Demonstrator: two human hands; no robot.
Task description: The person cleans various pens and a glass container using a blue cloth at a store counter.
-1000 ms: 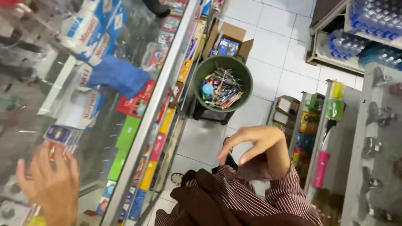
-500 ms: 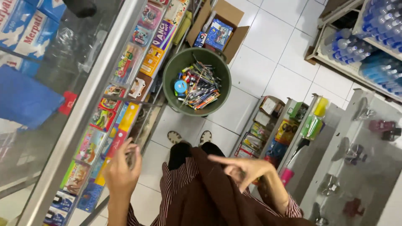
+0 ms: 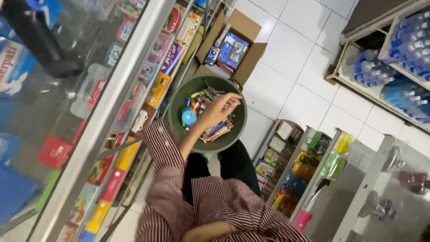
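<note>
the left hand (image 3: 217, 110) is stretched over the green bucket (image 3: 177, 96) on the floor, fingers loosely apart above the pens and markers (image 3: 215, 130); nothing is gripped yet. the right hand's state cannot be told at the bottom edge.

I see an open brown cardboard box (image 3: 244, 31) holding blue packets on the white tiled floor (image 3: 295, 67). A glass-fronted display case with a metal frame (image 3: 112, 112) runs along one side; wooden shelves of clear plastic water bottles (image 3: 394, 58) stand opposite.
</note>
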